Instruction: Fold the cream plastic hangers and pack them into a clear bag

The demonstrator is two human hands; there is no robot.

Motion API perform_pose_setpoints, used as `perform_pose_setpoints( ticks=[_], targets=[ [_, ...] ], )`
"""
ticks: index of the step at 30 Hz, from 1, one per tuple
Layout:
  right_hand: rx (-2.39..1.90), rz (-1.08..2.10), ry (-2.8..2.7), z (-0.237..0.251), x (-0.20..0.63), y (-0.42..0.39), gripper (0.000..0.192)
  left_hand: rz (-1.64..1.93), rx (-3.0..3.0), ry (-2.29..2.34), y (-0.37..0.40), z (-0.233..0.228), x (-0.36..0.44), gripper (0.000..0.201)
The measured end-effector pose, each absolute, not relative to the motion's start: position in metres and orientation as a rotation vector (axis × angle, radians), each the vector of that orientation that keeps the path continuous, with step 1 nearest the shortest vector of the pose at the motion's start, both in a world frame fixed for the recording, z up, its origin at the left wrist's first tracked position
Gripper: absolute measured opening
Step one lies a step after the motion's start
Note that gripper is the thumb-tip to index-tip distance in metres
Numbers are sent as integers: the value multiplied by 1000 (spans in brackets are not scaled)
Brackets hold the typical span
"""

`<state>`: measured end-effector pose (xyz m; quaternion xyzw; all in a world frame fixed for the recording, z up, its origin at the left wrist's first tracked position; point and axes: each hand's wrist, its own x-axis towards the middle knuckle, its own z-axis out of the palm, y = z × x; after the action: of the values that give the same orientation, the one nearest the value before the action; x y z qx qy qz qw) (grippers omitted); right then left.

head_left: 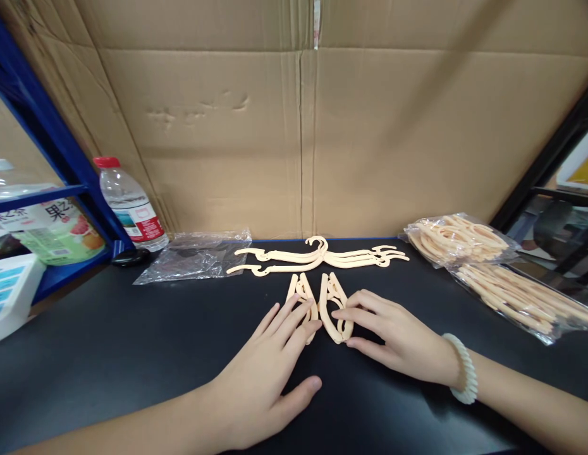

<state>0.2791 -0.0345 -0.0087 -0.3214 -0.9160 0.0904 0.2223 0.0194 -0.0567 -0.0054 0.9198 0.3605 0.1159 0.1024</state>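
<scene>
Two cream plastic clips lie side by side on the black table. My left hand rests flat, fingers apart, with its fingertips on the left clip. My right hand, with a pale bead bracelet on the wrist, touches the right clip with fingertips and thumb at its lower end. Just behind the clips lies a cream hanger piece with a hook and long curved arms.
A clear empty bag lies at the back left beside a water bottle. Bags of cream hanger parts sit at the back right. A cardboard wall closes the back; a blue shelf stands left.
</scene>
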Motion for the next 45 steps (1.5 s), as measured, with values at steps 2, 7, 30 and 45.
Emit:
perform_pose_setpoints(
  ticks=[2, 7, 30, 45],
  targets=[
    [-887, 237, -2528, -10, 280, -34, 30, 346, 2739, 1063, -57, -6, 19, 56],
    [-898, 202, -2565, -10, 280, -34, 26, 354, 2758, 1035, -56, -7, 18, 54],
    [-883, 263, -2480, -9, 282, -30, 36, 482, 2764, 1033, -56, -6, 20, 54],
    [-1156, -198, -2297, -36, 353, 52, 33, 923, 2627, 1051, -7, -4, -3, 14]
  ],
)
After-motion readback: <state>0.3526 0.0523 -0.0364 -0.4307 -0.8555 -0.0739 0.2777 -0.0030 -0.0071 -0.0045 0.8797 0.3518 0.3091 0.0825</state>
